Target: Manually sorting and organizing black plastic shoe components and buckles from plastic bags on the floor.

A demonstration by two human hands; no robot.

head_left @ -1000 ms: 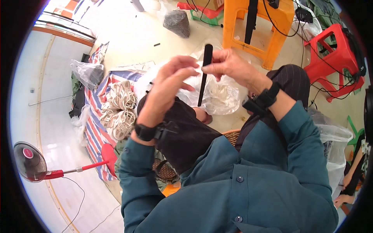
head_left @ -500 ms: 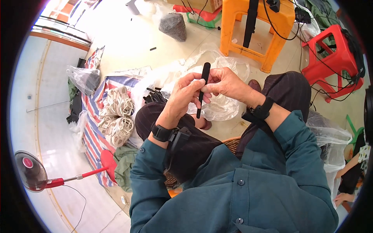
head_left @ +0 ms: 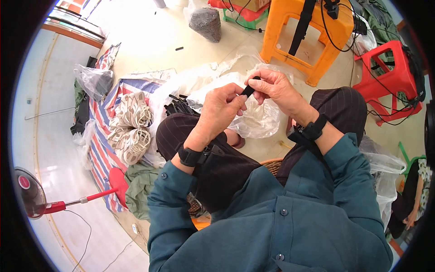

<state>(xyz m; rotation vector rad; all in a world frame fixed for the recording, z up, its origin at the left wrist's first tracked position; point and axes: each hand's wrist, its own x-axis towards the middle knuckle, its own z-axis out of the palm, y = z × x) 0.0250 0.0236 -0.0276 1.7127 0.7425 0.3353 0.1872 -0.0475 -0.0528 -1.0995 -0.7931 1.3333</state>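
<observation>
A short, dark black strip (head_left: 248,90) is pinched between my two hands, above a crumpled clear plastic bag (head_left: 259,121). My left hand (head_left: 221,108) grips its lower end with thumb and fingers. At its upper end, the thumb and fingers of my right hand (head_left: 277,89) are closed on it. Fingers cover parts of the strip, so its full length is hidden. Beyond my left knee, a bunch of similar black strips (head_left: 178,107) lies on the plastic.
Pale sneakers (head_left: 131,139) rest on a striped sheet (head_left: 97,131) at left, near a red-stemmed fan (head_left: 55,207). Ahead stand an orange stool (head_left: 272,34) and, farther right, a red stool (head_left: 385,84) with cables. A bag of dark material (head_left: 205,26) sits on the floor. Another person's arm (head_left: 414,211) shows at right.
The strip was upright with most of its length showing; now it is tilted and mostly covered by my fingers. My right hand has moved slightly right and up to its upper end.
</observation>
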